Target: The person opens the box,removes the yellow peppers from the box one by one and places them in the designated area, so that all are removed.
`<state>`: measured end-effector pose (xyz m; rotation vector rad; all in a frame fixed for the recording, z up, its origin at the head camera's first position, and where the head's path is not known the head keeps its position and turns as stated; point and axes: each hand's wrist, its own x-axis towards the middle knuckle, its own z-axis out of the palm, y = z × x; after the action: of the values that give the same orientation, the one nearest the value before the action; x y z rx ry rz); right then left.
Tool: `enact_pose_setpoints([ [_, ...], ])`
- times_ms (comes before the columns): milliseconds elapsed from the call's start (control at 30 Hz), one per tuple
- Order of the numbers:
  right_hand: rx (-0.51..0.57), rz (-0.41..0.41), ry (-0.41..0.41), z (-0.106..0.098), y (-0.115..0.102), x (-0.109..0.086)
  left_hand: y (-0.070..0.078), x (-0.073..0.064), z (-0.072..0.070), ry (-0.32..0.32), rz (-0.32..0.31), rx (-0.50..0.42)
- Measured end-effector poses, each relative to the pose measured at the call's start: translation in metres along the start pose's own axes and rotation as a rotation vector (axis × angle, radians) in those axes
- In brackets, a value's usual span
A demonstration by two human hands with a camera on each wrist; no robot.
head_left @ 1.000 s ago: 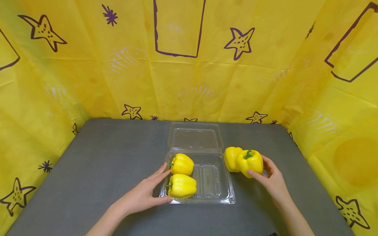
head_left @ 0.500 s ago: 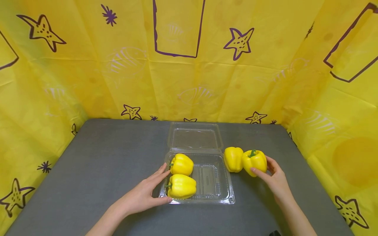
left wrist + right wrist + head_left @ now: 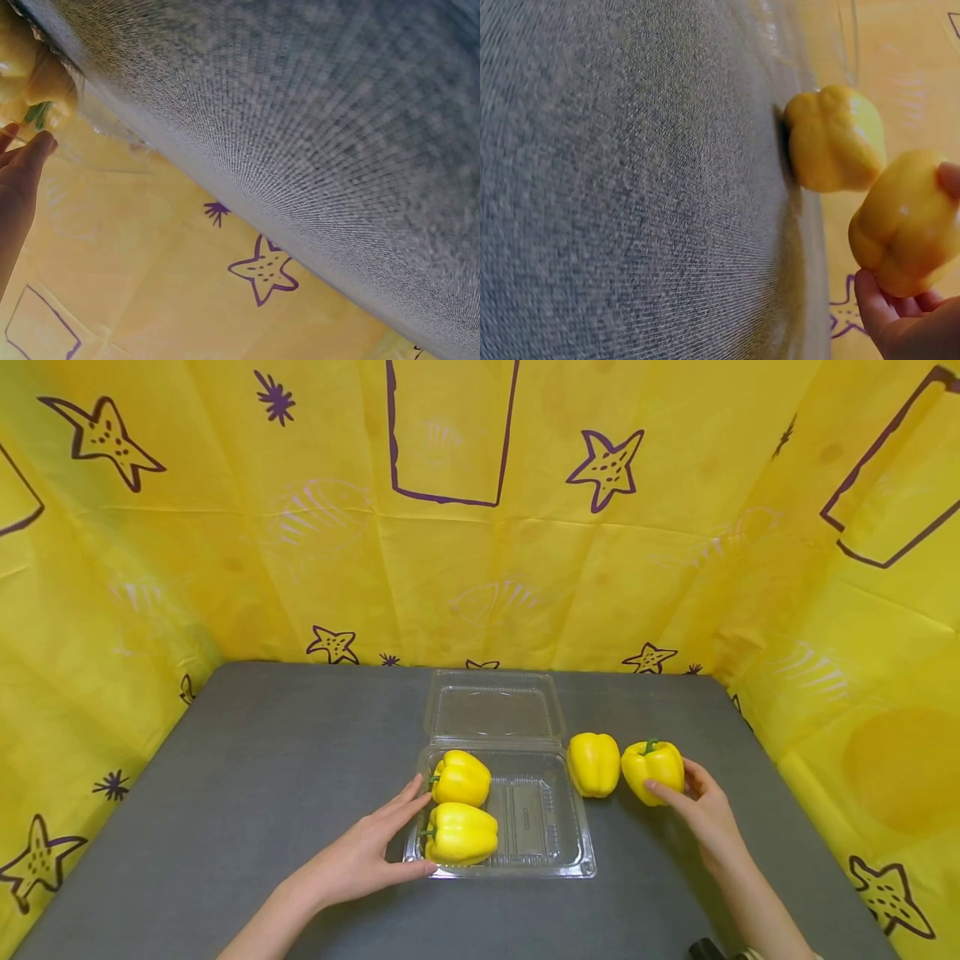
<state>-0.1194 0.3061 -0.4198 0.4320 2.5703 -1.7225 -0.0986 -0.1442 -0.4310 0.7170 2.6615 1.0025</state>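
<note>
My right hand grips a yellow bell pepper, its green stem pointing up. In the right wrist view this pepper hangs above the grey table. Just to its left, a second yellow bell pepper stands on the table beside the container. A clear plastic clamshell container lies with its lid folded back. Two yellow bell peppers, a far one and a near one, lie along its left side, stems to the left. My left hand touches the container's left edge with spread fingers.
The transparent lid lies flat behind the container's base. A grey table spreads around it, walled by yellow cloth with starfish drawings. A small black object shows at the bottom edge near my right forearm.
My right hand has moved right with its bell pepper, which now stands apart from the one beside the container instead of overlapping it. My left hand has stayed put.
</note>
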Motion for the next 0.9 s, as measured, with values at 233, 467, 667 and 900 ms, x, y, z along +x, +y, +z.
enact_pose_setpoints([
  [233,0.05,0.025,-0.026,-0.002,0.007,0.007,0.0,0.0,0.0,-0.001,-0.001,-0.003],
  [467,0.041,0.068,-0.051,-0.005,0.012,0.013,0.0,0.0,0.0,-0.005,-0.005,-0.004],
  [667,0.033,0.085,-0.068,-0.007,0.014,0.018,0.0,0.0,0.0,-0.003,-0.001,0.001],
  [900,0.053,0.104,-0.085,-0.006,0.014,0.021,0.0,0.0,0.001,-0.01,-0.007,-0.004],
])
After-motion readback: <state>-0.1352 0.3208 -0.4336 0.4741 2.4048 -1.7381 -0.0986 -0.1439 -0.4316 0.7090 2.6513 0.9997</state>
